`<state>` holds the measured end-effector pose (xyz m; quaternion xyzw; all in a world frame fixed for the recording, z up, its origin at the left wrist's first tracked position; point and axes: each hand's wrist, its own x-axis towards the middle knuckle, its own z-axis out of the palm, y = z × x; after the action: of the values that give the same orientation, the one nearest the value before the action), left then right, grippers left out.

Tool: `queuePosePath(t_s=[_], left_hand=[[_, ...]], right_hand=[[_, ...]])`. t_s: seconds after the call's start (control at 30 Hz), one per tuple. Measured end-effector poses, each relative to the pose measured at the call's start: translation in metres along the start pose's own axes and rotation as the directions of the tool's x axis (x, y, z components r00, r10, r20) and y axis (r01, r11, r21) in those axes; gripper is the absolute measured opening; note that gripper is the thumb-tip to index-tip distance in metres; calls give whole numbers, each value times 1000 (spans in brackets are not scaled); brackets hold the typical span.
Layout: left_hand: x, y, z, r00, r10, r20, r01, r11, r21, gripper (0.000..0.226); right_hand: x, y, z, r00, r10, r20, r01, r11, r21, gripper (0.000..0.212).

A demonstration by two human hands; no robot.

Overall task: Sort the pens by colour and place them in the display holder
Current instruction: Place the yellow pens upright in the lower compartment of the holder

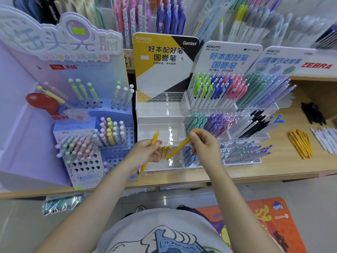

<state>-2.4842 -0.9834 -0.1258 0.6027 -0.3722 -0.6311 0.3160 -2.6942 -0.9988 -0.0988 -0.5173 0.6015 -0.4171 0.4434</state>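
The left hand (145, 152) is wrapped around one yellow pen (151, 150). The pen sticks up past the fingers and hangs down below the palm. The right hand (204, 143) pinches a second yellow pen (179, 147) near its top end. This pen slants down, and its low tip is right at the front row of the clear display holder (160, 128). So each hand holds one pen, two pens in all.

The step in hand looks like filling the yellow row. A few yellow pens in the holder (163, 150) stand in the front row, just behind the two hands. I count about four, but the hands hide part of the row, so it may be more.

Next, the right hand has to find a free hole beside those pens, stand its pen up straight, and push it down. Then the left hand's pen can go in the same way.

The two back steps of the holder show no pens that I can see.

More pens wait on the wooden shelf (284, 167) to the right, well apart from the hands. There is one yellow pile (300, 143), one white pile (326, 139) and one black pile (312, 114). That makes three piles. The pens in each pile lie too close to count.
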Motion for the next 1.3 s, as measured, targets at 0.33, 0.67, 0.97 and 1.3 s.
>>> queuePosePath(t_s=[0.33, 0.67, 0.97, 1.3], left_hand=[[-12, -7, -4, 990, 126, -68, -132, 987, -88, 18], [-26, -1, -17, 974, 130, -185, -158, 977, -147, 7], [-15, 2, -1, 973, 149, -174, -150, 989, 6, 14], [5, 7, 35, 948, 318, 5, -302, 894, 331, 20]], right_hand=[[-3, 28, 19, 973, -215, 86, 231, 870, -435, 15], [4, 41, 38, 961, -198, 194, 275, 773, -572, 15], [-5, 6, 26, 994, 51, 94, -34, 984, -174, 12], [-6, -11, 0, 997, 25, 69, -23, 999, -29, 7]])
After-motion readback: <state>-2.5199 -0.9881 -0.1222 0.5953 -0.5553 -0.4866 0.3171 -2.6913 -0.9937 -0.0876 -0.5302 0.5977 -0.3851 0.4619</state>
